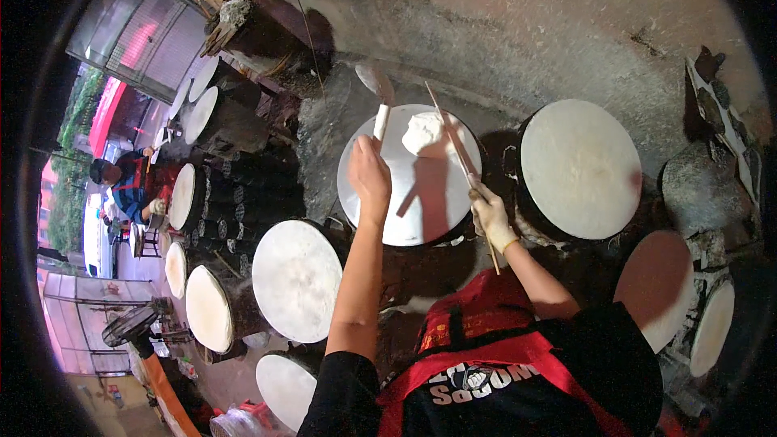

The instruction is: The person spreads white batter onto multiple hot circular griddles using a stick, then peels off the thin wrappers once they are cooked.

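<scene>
My left hand, bare, is closed around the white handle of a ladle, whose metal bowl points away from me, past the far rim of a round griddle. On the griddle's far part lies a lump of white dough or batter. My right hand, in a pale glove, grips a long thin stick that reaches slantwise over the griddle, beside the white lump. Shadows of my arm and the tool fall across the griddle.
Another round griddle stands to the right, and one to the lower left. Several more surround me. Stacked coal briquettes lie at left, near a co-worker at another griddle. A rough wall rises beyond.
</scene>
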The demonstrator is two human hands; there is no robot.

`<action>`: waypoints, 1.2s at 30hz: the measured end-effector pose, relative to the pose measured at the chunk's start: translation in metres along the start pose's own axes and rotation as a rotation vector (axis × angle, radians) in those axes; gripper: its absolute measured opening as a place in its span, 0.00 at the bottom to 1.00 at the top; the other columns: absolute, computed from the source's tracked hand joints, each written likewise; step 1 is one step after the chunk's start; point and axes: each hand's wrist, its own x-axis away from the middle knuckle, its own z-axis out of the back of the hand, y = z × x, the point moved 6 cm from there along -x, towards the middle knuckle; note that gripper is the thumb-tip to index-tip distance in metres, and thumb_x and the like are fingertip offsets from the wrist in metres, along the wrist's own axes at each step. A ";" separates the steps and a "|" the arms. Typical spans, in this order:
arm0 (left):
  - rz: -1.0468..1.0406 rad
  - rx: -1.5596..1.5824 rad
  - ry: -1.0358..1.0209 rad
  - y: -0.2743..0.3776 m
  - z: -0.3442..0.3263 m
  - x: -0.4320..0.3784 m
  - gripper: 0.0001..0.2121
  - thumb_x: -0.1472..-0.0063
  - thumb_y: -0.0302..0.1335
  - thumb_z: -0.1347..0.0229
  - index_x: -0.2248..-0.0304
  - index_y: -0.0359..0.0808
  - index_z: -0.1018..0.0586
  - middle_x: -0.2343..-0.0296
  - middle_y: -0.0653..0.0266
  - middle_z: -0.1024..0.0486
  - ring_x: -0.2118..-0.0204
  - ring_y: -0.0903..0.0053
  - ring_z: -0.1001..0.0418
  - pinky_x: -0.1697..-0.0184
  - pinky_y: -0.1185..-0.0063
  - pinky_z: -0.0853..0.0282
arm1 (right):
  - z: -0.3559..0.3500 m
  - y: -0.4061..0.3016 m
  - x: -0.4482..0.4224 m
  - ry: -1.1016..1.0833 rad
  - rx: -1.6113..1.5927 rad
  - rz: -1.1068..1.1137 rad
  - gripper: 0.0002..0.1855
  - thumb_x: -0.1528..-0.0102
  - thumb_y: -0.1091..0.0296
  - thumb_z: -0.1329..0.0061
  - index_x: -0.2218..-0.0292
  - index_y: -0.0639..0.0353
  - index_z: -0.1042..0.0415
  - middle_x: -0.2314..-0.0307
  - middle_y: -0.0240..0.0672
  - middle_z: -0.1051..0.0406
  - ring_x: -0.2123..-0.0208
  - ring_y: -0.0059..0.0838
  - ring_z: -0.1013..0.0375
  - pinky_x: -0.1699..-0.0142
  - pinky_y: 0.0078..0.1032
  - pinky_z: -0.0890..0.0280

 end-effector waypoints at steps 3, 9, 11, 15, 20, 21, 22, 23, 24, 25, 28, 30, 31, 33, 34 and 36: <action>0.024 0.008 0.050 -0.014 0.018 -0.002 0.04 0.50 0.20 0.52 0.74 0.34 0.35 0.77 0.54 0.33 0.75 0.56 0.34 0.74 0.67 0.40 | -0.007 0.000 0.039 0.072 -0.387 -0.282 0.19 0.45 0.65 0.56 0.51 0.44 0.35 0.90 0.22 0.41 0.95 0.14 0.47 0.91 0.18 0.52; 0.173 0.142 -0.038 -0.042 0.039 0.043 0.08 0.51 0.25 0.47 0.77 0.32 0.34 0.82 0.54 0.33 0.78 0.55 0.34 0.75 0.68 0.40 | -0.048 0.022 0.023 0.260 0.050 0.249 0.19 0.46 0.66 0.54 0.53 0.56 0.34 0.71 0.32 0.28 0.71 0.22 0.31 0.64 0.18 0.36; 0.472 0.175 -0.212 -0.083 0.037 0.083 0.11 0.50 0.29 0.44 0.78 0.30 0.32 0.86 0.55 0.33 0.83 0.63 0.32 0.78 0.72 0.39 | -0.078 0.001 0.009 0.165 0.092 0.238 0.19 0.47 0.67 0.53 0.53 0.62 0.34 0.62 0.32 0.30 0.61 0.20 0.35 0.55 0.16 0.42; 0.934 0.963 -0.113 -0.084 0.065 0.152 0.11 0.41 0.33 0.52 0.75 0.33 0.32 0.86 0.69 0.36 0.86 0.82 0.38 0.83 0.84 0.42 | -0.094 -0.011 -0.005 -0.161 0.064 -0.074 0.19 0.47 0.68 0.58 0.52 0.48 0.34 0.83 0.29 0.32 0.84 0.17 0.35 0.79 0.18 0.40; 1.438 1.257 -0.313 -0.073 0.099 0.227 0.08 0.42 0.31 0.52 0.75 0.40 0.37 0.84 0.73 0.41 0.86 0.86 0.45 0.84 0.85 0.49 | -0.040 -0.006 0.039 0.017 -0.069 -0.169 0.18 0.46 0.63 0.55 0.52 0.48 0.34 0.89 0.22 0.41 0.94 0.15 0.46 0.91 0.18 0.52; 1.496 1.280 -0.310 -0.075 0.104 0.242 0.08 0.42 0.30 0.51 0.76 0.41 0.37 0.85 0.74 0.41 0.87 0.87 0.46 0.85 0.87 0.51 | -0.030 0.003 0.045 0.091 -0.090 -0.065 0.19 0.46 0.60 0.54 0.52 0.47 0.34 0.89 0.20 0.41 0.93 0.13 0.45 0.90 0.15 0.51; 1.506 1.307 -0.309 -0.079 0.106 0.256 0.09 0.42 0.30 0.51 0.77 0.41 0.37 0.86 0.74 0.42 0.87 0.88 0.47 0.87 0.87 0.53 | -0.029 0.013 0.043 0.132 -0.093 -0.046 0.19 0.46 0.59 0.53 0.52 0.47 0.33 0.89 0.19 0.41 0.92 0.12 0.46 0.89 0.15 0.50; 1.516 1.335 -0.306 -0.080 0.107 0.268 0.09 0.42 0.30 0.51 0.78 0.41 0.37 0.87 0.75 0.43 0.88 0.88 0.48 0.88 0.88 0.55 | -0.029 0.022 0.041 0.171 -0.095 -0.027 0.20 0.47 0.58 0.53 0.53 0.47 0.33 0.89 0.18 0.42 0.91 0.11 0.46 0.89 0.14 0.50; 1.559 1.281 -0.256 -0.083 0.117 0.278 0.10 0.42 0.30 0.51 0.79 0.41 0.37 0.88 0.75 0.43 0.89 0.88 0.49 0.89 0.88 0.56 | -0.051 0.001 0.058 0.068 0.018 -0.131 0.20 0.46 0.59 0.53 0.52 0.49 0.33 0.87 0.18 0.39 0.89 0.10 0.45 0.86 0.13 0.48; 1.581 1.272 -0.262 -0.075 0.122 0.280 0.10 0.42 0.30 0.51 0.79 0.41 0.36 0.88 0.75 0.43 0.90 0.88 0.49 0.89 0.89 0.55 | -0.055 0.005 0.046 0.056 0.074 -0.050 0.19 0.46 0.61 0.53 0.53 0.50 0.33 0.84 0.18 0.38 0.86 0.10 0.45 0.83 0.14 0.48; 1.587 1.344 -0.221 -0.067 0.129 0.286 0.09 0.43 0.30 0.51 0.78 0.41 0.36 0.88 0.75 0.43 0.89 0.88 0.48 0.89 0.89 0.54 | -0.084 -0.014 0.032 -0.005 0.165 -0.060 0.17 0.47 0.65 0.53 0.54 0.53 0.32 0.81 0.18 0.37 0.81 0.12 0.44 0.77 0.18 0.45; 1.619 1.469 -0.189 -0.063 0.126 0.297 0.08 0.43 0.30 0.50 0.77 0.40 0.35 0.87 0.75 0.42 0.89 0.89 0.47 0.89 0.89 0.52 | -0.093 -0.001 0.010 -0.070 0.289 -0.023 0.19 0.47 0.62 0.53 0.54 0.54 0.32 0.83 0.21 0.36 0.82 0.14 0.43 0.77 0.20 0.45; 1.617 1.474 -0.170 -0.062 0.125 0.299 0.08 0.43 0.30 0.50 0.77 0.40 0.35 0.87 0.75 0.42 0.89 0.89 0.47 0.89 0.89 0.52 | -0.095 0.001 0.006 -0.116 0.317 -0.078 0.19 0.47 0.60 0.53 0.54 0.54 0.31 0.84 0.23 0.35 0.83 0.15 0.43 0.77 0.20 0.45; 1.616 1.454 -0.066 -0.062 0.125 0.307 0.07 0.43 0.30 0.49 0.75 0.40 0.34 0.86 0.74 0.40 0.88 0.89 0.46 0.88 0.89 0.51 | -0.098 -0.011 0.021 -0.264 0.355 -0.190 0.20 0.47 0.60 0.54 0.53 0.54 0.33 0.87 0.23 0.39 0.88 0.12 0.44 0.83 0.15 0.48; 1.624 1.453 -0.008 -0.063 0.123 0.312 0.06 0.43 0.29 0.49 0.75 0.39 0.33 0.85 0.74 0.39 0.87 0.89 0.46 0.87 0.89 0.50 | -0.095 -0.028 0.033 -0.375 0.286 -0.195 0.20 0.46 0.61 0.55 0.52 0.54 0.35 0.88 0.23 0.39 0.89 0.11 0.45 0.84 0.14 0.49; 1.624 1.351 0.056 -0.062 0.123 0.317 0.05 0.43 0.28 0.48 0.73 0.38 0.32 0.83 0.73 0.37 0.85 0.88 0.44 0.86 0.89 0.48 | -0.068 -0.048 0.046 -0.509 0.203 -0.270 0.20 0.45 0.63 0.57 0.51 0.55 0.36 0.88 0.21 0.40 0.90 0.11 0.46 0.86 0.14 0.50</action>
